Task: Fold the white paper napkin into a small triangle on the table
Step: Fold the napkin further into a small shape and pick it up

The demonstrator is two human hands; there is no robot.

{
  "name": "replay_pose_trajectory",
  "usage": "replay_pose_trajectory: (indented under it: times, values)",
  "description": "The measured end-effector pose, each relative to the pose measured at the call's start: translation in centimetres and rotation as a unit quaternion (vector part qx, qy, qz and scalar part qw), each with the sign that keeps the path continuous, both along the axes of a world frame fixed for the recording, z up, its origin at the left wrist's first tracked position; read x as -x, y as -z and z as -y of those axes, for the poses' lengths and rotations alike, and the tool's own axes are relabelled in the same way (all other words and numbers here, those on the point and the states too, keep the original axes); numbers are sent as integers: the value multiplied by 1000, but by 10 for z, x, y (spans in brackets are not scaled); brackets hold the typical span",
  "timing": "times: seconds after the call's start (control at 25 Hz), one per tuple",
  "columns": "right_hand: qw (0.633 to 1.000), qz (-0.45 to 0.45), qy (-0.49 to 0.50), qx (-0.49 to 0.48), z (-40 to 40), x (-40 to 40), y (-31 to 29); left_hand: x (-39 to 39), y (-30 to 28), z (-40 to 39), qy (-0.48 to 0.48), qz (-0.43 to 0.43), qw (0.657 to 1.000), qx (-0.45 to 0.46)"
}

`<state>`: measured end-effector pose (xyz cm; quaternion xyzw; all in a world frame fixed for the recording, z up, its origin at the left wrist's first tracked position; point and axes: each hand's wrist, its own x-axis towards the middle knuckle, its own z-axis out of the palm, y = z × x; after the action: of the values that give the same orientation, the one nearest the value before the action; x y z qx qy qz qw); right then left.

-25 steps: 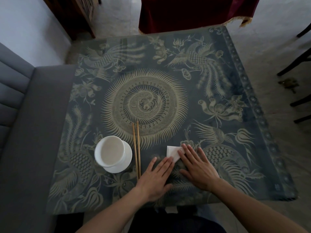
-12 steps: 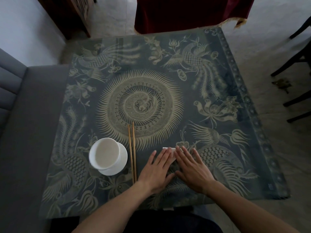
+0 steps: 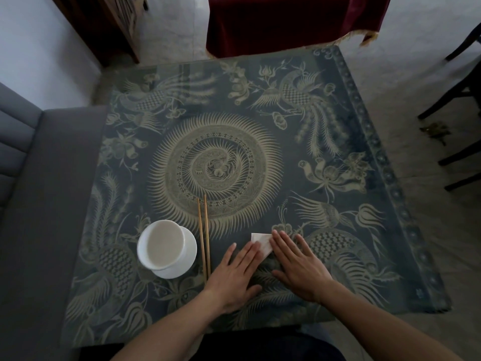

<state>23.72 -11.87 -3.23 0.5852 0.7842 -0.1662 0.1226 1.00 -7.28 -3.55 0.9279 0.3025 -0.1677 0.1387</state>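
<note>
Both hands (image 3: 265, 267) uncover more napkin (image 3: 261, 242) now.

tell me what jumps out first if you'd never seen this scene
The big spiral sunburst printed mid-table draws the eye first, ringed by pale birds and flowers on the dark cloth. Near the front edge, the left hand and right hand lie flat on a white napkin, mostly hidden under them. Left of them sit chopsticks and a white cup on its saucer.
</note>
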Motion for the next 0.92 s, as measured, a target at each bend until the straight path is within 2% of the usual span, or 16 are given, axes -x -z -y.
replay_pose_trajectory:
  times: [0.28, 0.52, 0.72, 0.92]
  values:
    - [1000, -8, -14, 5, -1, -3, 0, 35, -5, 9, 50, 4, 999, -2]
    - [998, -22, -36, -40, 10, 7, -8, -5, -15, -24, -5, 24, 1000, -1]
    - [999, -13, -29, -39, 14, 12, -4, -20, -4, -38, 34, -6, 999, 10]
    - [999, -24, -12, -33, 19, 9, -2, -9, -3, -45, 33, -9, 999, -1]
